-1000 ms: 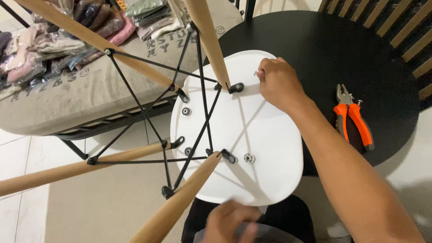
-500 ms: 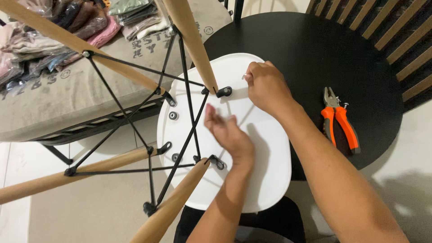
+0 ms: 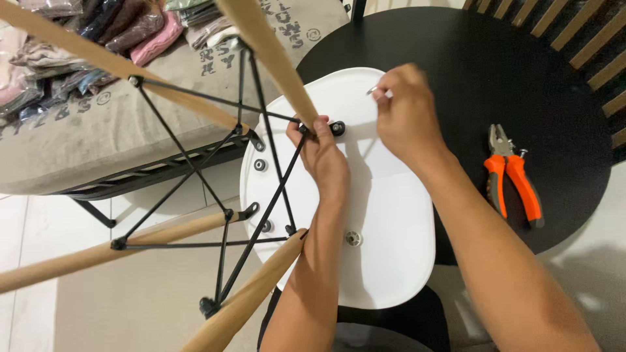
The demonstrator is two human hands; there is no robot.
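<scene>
Chair seat [image 3: 385, 215], white, lay upturned on round black table [image 3: 521, 78]. Left hand [image 3: 323, 156] gripped wooden leg [image 3: 270, 55] at bracket. Right hand [image 3: 404, 114] pinched small metal tool [image 3: 372, 90]. Orange pliers [image 3: 515, 176] alongside. Wrapped folded garments [image 3: 98, 26] farthest, upper left.

The left hand [image 3: 324, 156] is up from the bottom edge now and holds the black bracket [image 3: 337, 128] by the wooden leg [image 3: 274, 55]. The right hand [image 3: 404, 114], at 3 o'clock from it, now pinches a small metal tool [image 3: 372, 90].
</scene>
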